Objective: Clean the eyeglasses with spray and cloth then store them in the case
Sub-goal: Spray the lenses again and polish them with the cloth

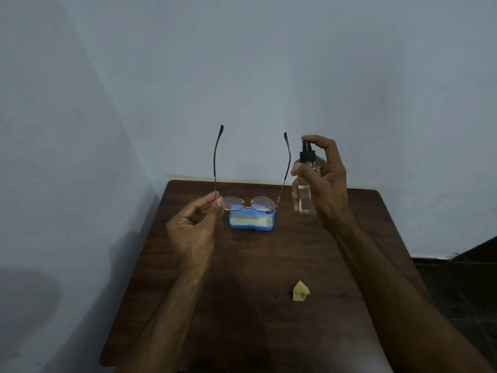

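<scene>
Crumpled yellow cloth (pixel 300 291) nearest, on dark wood table (pixel 255 332). Left hand (pixel 192 227) pinches eyeglasses (pixel 248 203) at left hinge, held over open blue case (pixel 252 219); lenses face person, temples straight up. Right hand (pixel 324 179) wraps upright spray bottle (pixel 306 181) just right of glasses, fingertip on pump, nozzle pointing toward them.

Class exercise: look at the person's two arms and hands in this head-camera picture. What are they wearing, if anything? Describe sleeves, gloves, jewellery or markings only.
Both forearms are bare up to the picture's lower edge, with no sleeve in view. The left hand and the right hand wear no gloves. No ring, watch, bracelet or marking shows on either, though the dim light hides fine detail.
</scene>
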